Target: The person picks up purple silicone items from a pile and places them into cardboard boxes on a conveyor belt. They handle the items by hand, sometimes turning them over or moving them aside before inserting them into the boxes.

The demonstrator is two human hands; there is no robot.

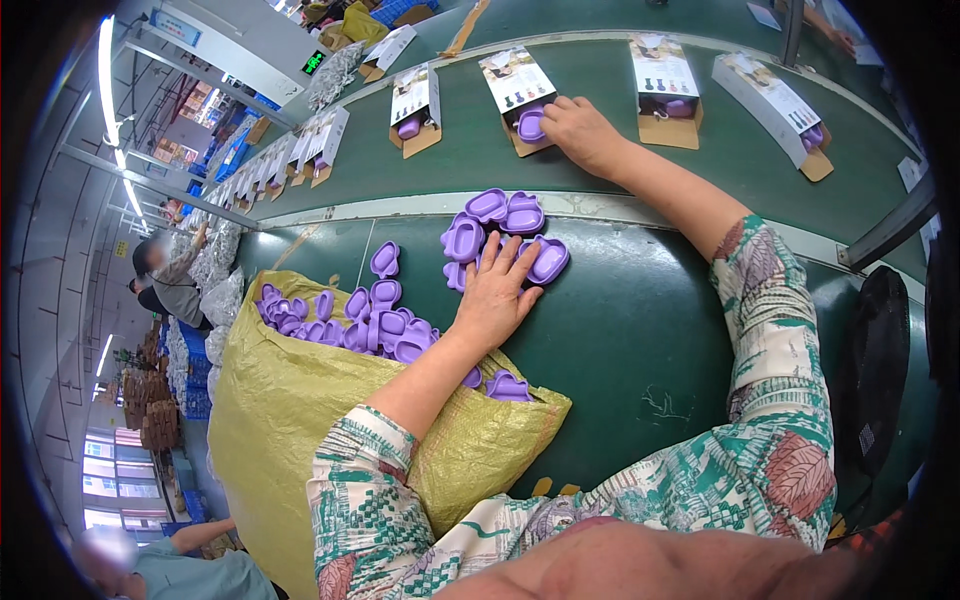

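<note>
My right hand reaches to the open end of a white printed box on the far green belt. Its fingers are bent against a small purple plastic case in the mouth of that box; the fingertips are partly hidden. My left hand rests with fingers spread on a small heap of purple plastic pieces, touching a shallow purple tray-like piece and its neighbours. Beside my left forearm, a yellow woven sack lies with its mouth turned toward the belt, many purple pieces spilling from it.
More open white boxes with purple pieces inside, such as one box to the right and another to the left, line the belt. A metal rail divides belt and green table. A black bag lies at right. Other people work at left.
</note>
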